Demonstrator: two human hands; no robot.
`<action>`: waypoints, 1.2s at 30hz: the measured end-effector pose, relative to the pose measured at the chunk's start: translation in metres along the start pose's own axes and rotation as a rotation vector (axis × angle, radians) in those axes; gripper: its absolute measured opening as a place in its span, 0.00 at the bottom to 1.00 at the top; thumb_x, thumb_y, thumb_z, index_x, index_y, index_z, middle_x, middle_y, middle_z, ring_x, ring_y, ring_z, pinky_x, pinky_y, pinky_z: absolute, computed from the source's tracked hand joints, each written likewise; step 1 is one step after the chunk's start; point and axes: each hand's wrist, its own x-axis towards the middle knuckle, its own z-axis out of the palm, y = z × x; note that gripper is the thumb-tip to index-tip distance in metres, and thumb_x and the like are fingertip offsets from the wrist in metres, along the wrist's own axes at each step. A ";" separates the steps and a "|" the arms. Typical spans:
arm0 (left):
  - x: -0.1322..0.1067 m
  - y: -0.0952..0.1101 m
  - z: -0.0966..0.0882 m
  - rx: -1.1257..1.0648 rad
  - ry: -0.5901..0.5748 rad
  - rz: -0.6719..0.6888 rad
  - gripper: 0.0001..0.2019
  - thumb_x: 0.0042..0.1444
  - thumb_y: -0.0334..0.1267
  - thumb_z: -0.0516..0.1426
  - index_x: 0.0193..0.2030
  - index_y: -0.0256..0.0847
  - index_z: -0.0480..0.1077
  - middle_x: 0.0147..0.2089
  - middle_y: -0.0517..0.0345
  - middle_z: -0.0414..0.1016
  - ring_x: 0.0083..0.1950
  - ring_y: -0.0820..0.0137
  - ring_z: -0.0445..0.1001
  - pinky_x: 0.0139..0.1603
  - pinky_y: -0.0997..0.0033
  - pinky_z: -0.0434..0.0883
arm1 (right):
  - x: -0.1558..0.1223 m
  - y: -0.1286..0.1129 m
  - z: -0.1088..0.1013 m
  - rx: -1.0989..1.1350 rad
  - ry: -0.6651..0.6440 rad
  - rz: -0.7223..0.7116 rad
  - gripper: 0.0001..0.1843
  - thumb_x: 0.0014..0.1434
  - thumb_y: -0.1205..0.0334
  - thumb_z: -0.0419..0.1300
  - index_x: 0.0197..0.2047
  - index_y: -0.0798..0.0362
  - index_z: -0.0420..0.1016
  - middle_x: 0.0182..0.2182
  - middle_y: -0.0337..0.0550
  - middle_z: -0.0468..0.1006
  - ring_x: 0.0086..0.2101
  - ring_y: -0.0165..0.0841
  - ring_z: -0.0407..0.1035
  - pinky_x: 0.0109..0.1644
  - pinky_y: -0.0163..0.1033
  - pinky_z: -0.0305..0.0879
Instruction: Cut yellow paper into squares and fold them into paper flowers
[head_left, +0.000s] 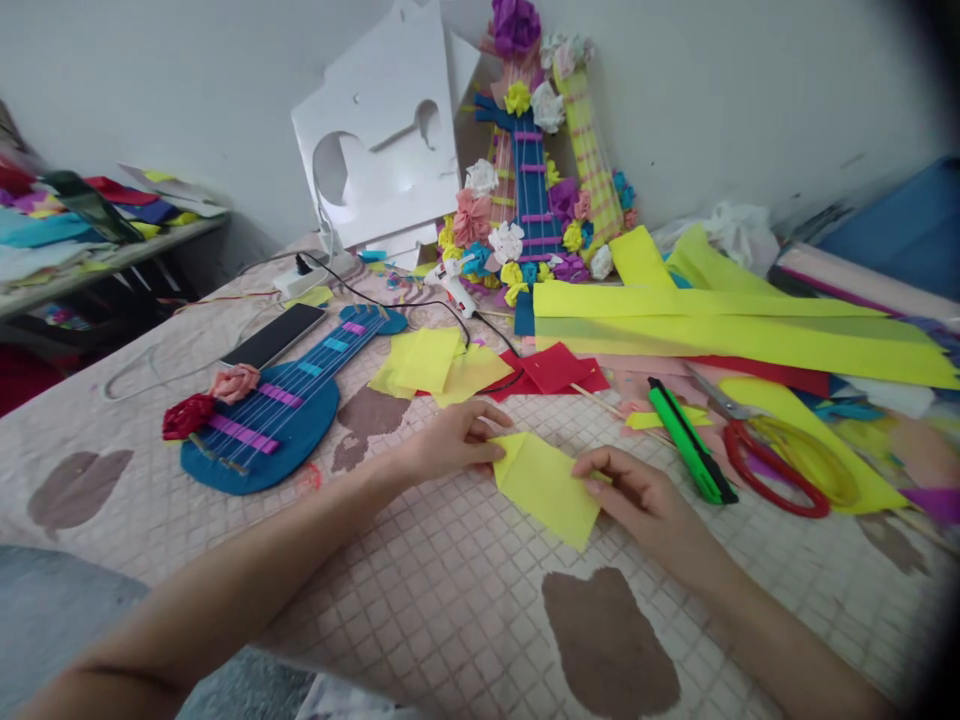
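Note:
A small piece of yellow crepe paper (551, 485) is held between both hands, a little above the patterned tablecloth. One of its corners, at the upper left, is folded over. My left hand (461, 440) pinches that left corner between thumb and fingers. On the opposite side, my right hand (626, 490) grips the right edge with thumb and forefinger. Behind the hands lie more yellow paper squares (431, 360) and red paper squares (559, 370). Close to my right hand are a green box cutter (690, 440) and red-handled scissors (772, 470).
A blue paper guitar (262, 420) with paper roses lies at left, beside a black phone (276, 335). Further back are a glue gun (454, 285) with its cord, a power strip (315, 270), decorated guitars (536, 190) and a white foam board (382, 130). Yellow paper strips (735, 330) stretch across the right.

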 end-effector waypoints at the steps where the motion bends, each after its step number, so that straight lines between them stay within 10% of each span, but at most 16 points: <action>1: 0.001 0.000 0.000 -0.002 0.025 0.012 0.19 0.47 0.35 0.63 0.45 0.35 0.65 0.25 0.63 0.71 0.26 0.76 0.73 0.29 0.75 0.73 | -0.002 -0.001 -0.001 -0.024 -0.035 -0.004 0.07 0.59 0.61 0.52 0.40 0.49 0.68 0.33 0.38 0.68 0.31 0.30 0.62 0.32 0.35 0.61; 12: 0.006 0.000 -0.003 0.032 0.063 -0.054 0.13 0.53 0.35 0.59 0.45 0.35 0.66 0.29 0.59 0.74 0.28 0.75 0.74 0.30 0.74 0.73 | -0.006 0.000 -0.002 -0.283 -0.080 -0.222 0.10 0.60 0.67 0.49 0.43 0.47 0.66 0.39 0.42 0.73 0.37 0.34 0.69 0.38 0.40 0.66; 20: -0.006 0.014 0.006 0.497 0.304 0.387 0.14 0.55 0.35 0.57 0.48 0.36 0.66 0.49 0.49 0.71 0.48 0.69 0.71 0.50 0.64 0.69 | -0.006 0.004 0.006 -0.440 0.016 -0.418 0.07 0.59 0.71 0.51 0.36 0.49 0.65 0.34 0.42 0.69 0.35 0.34 0.67 0.38 0.40 0.65; 28: -0.027 0.011 0.033 0.962 -0.044 0.535 0.30 0.39 0.50 0.66 0.48 0.40 0.66 0.48 0.50 0.66 0.49 0.60 0.64 0.50 0.60 0.64 | -0.004 0.004 0.005 -0.439 0.086 -0.370 0.07 0.57 0.72 0.53 0.35 0.49 0.62 0.33 0.40 0.66 0.34 0.33 0.65 0.37 0.39 0.63; 36: -0.021 0.000 0.035 1.088 -0.065 0.641 0.07 0.56 0.27 0.53 0.34 0.40 0.70 0.41 0.56 0.70 0.43 0.69 0.67 0.47 0.66 0.58 | -0.006 0.000 -0.006 -0.401 -0.170 -0.381 0.19 0.53 0.75 0.53 0.45 0.45 0.66 0.43 0.44 0.67 0.36 0.32 0.66 0.34 0.36 0.67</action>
